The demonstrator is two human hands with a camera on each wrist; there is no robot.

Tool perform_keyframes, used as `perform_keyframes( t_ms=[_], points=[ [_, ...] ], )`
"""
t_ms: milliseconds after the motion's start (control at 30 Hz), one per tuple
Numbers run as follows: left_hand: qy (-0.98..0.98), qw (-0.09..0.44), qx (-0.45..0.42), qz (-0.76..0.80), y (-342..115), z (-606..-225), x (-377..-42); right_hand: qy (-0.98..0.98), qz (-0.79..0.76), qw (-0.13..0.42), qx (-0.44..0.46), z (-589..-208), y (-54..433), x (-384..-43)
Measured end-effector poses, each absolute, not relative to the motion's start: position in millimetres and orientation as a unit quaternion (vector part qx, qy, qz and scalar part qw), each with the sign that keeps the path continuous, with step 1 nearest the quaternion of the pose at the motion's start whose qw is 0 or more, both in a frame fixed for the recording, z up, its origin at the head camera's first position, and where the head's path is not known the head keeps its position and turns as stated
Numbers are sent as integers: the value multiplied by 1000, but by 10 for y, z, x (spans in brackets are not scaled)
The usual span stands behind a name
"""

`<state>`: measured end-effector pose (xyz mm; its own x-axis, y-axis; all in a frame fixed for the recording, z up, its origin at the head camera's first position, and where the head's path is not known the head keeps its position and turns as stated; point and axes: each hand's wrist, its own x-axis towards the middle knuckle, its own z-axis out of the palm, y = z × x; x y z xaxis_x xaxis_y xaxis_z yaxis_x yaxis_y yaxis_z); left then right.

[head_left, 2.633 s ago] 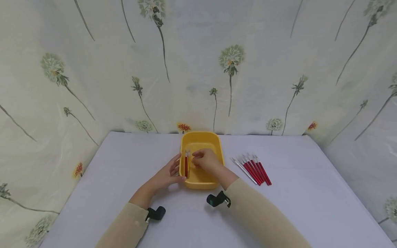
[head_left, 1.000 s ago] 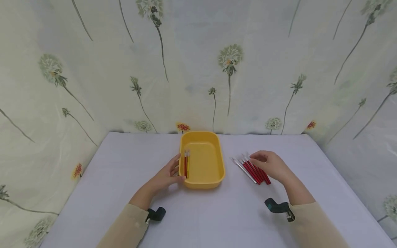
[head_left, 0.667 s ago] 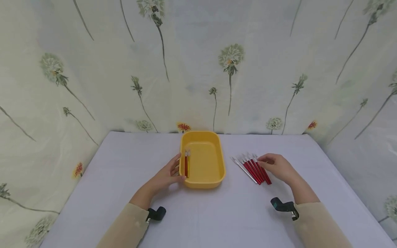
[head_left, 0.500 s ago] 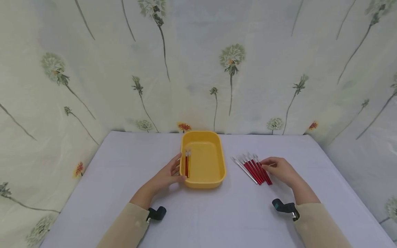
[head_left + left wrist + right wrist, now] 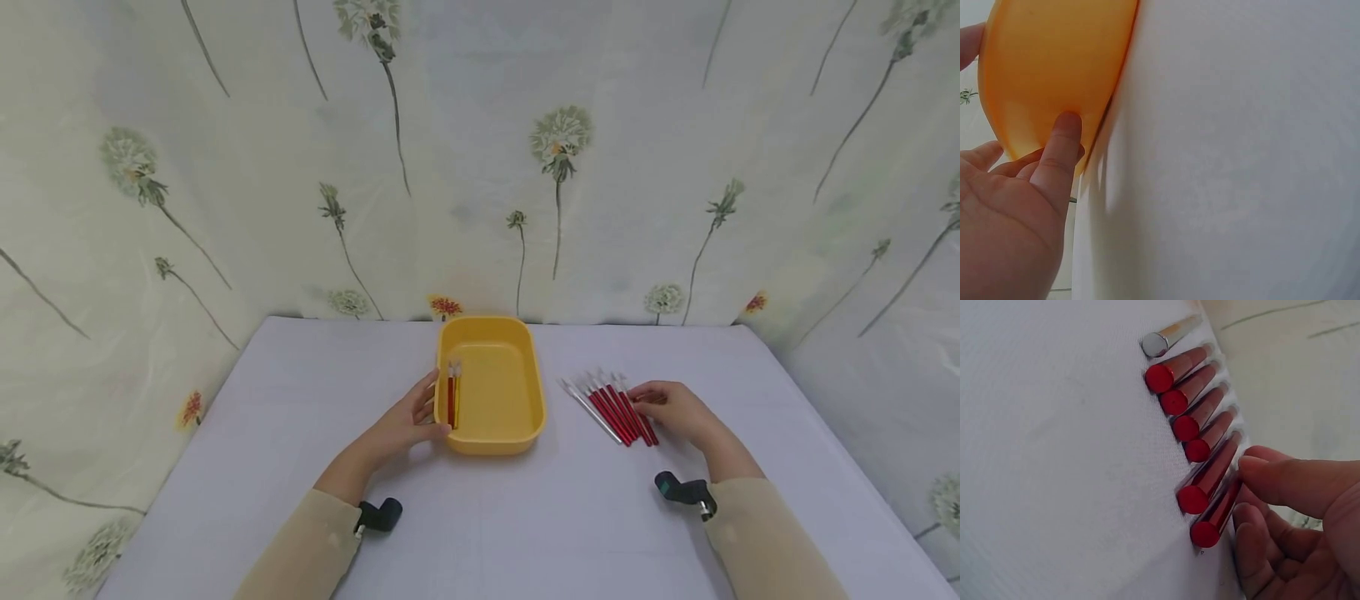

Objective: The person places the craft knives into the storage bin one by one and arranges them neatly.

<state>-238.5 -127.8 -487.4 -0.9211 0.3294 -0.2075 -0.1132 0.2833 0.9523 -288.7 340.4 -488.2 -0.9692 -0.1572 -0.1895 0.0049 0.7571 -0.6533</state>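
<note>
My left hand (image 5: 405,421) holds the near left corner of a yellow plastic tray (image 5: 536,417), the thumb at the rim and fingers along the outer wall. In the left wrist view, a finger presses the wall of the tray (image 5: 1054,69). Inside the tray, a red pencil (image 5: 451,404) and a yellow pencil (image 5: 457,404) lie side by side along the left wall. On the right, my right hand (image 5: 672,408) pinches the outermost red pencil (image 5: 1216,519) of a fanned row between thumb and fingers. That pencil lies close beside another red pencil (image 5: 1210,475).
Several more red pencils (image 5: 611,417) with pale, clear-looking tips lie in the row, with a silver pencil (image 5: 592,412) at its left end. A white cloth (image 5: 480,533) covers the table. A flower-patterned curtain (image 5: 480,167) stands behind its far edge.
My right hand has moved from inside the tray over to the pencil row, then along it to the outermost red pencil. My left hand and the tray stay put.
</note>
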Motion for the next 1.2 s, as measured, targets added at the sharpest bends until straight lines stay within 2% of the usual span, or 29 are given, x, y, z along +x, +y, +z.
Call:
perform_keyframes(
  t_ms=[333, 633, 767, 1200],
  points=[
    [776, 188, 68, 598, -1293, -4891, -2393, 938, -314, 146, -5, -4838, 3375, -2941],
    [768, 180, 74, 610, -1288, -4882, -2381, 937, -323, 132, -13, -4885, 3457, -2949],
    [769, 180, 75, 609, -1288, -4883, -2384, 931, -340, 137, 9, -4862, 3488, -2918],
    [774, 185, 72, 601, -1286, -4885, -2403, 889, -431, 142, 56, -4448, 3335, -2731]
  ],
)
